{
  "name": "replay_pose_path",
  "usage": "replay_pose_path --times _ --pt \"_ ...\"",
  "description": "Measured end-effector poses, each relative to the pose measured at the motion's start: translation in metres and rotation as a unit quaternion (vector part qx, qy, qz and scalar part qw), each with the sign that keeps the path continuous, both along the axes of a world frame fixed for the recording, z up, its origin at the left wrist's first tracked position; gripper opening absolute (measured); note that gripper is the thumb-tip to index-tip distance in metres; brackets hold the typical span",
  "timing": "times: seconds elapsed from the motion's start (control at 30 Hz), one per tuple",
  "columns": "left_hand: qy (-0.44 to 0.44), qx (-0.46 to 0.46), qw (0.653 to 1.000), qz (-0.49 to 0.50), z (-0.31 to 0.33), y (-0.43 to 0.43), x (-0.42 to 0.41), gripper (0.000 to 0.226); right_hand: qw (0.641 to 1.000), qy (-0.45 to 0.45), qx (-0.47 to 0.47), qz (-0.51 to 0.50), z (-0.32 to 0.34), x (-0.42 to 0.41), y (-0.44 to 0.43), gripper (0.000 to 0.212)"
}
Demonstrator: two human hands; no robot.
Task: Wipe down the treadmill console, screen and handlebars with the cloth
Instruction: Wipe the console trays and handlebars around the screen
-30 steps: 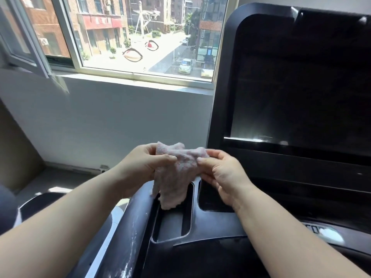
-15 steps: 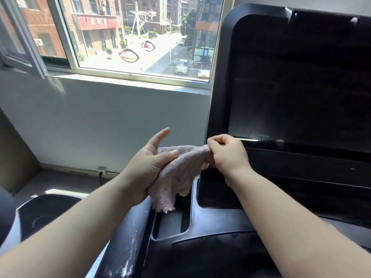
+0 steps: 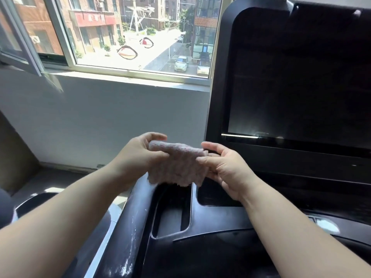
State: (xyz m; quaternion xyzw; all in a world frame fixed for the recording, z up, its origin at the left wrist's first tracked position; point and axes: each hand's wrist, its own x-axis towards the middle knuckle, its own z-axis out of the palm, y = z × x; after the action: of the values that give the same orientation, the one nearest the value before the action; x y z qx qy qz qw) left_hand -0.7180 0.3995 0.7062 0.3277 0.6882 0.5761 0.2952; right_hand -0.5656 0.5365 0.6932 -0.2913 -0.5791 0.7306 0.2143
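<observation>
Since half a second ago, the cloth has gone from a bunched wad hanging out of the left hand to a flat band stretched between both hands, and the right hand has turned so that its thumb faces the camera. Nearest the camera, two bare forearms reach forward over the black treadmill console. A curved bar along the console's left edge carries white dusty streaks. Just past it sits a deep rectangular recess in the console top. Above that recess, clear of the console, hangs the pale pinkish, nubbly cloth. The left hand grips its left end with fingers curled over the top edge, and the right hand pinches its right end with the thumb in front and the fingers behind. The cloth's lower edge dangles loose and ragged. Behind the right hand rises the large dark screen, set in a rounded black frame, with a thin bright line of reflected light along its bottom edge. To the left, a grey wall runs under a window. Through it a sunlit street shows, with brick buildings and two parked cars.
</observation>
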Motion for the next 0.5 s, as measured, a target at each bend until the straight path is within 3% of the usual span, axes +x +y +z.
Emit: replay_pose_path --times 0.07,0.1,0.17,0.2,0.27,0.33,0.37,0.43,0.5 --pt "0.154 -0.099 0.983 0.006 0.003 -0.003 -0.010 0.021 0.994 -0.044 0.096 -0.013 0.004 -0.002 0.007 0.016" --pt "0.238 -0.156 0.959 0.011 0.004 -0.003 -0.016 0.010 0.989 -0.061 0.131 -0.016 0.006 -0.004 0.010 0.010" --pt "0.351 -0.234 0.906 0.029 0.005 -0.001 -0.025 0.018 0.977 -0.098 0.187 -0.017 0.008 -0.009 0.012 0.004" --pt "0.358 -0.244 0.900 0.041 0.005 0.001 -0.029 0.023 0.968 -0.116 0.222 -0.022 0.009 -0.013 0.013 0.005" --pt "0.257 -0.215 0.939 0.075 0.000 0.007 -0.037 0.027 0.930 -0.158 0.327 -0.065 0.012 -0.019 0.017 0.007" --pt "0.066 -0.163 0.977 0.118 -0.007 0.010 -0.049 0.020 0.869 -0.182 0.442 -0.131 0.018 -0.024 0.023 0.010" --pt "-0.005 -0.156 0.978 0.137 -0.013 0.009 -0.057 0.018 0.837 -0.188 0.490 -0.152 0.019 -0.026 0.028 0.016" --pt "-0.058 -0.162 0.971 0.167 -0.031 0.008 -0.081 0.019 0.784 -0.204 0.561 -0.170 0.019 -0.033 0.038 0.032" --pt "-0.029 -0.152 0.965 0.213 -0.047 0.014 -0.102 0.028 0.745 -0.228 0.604 -0.167 0.015 -0.041 0.050 0.049"
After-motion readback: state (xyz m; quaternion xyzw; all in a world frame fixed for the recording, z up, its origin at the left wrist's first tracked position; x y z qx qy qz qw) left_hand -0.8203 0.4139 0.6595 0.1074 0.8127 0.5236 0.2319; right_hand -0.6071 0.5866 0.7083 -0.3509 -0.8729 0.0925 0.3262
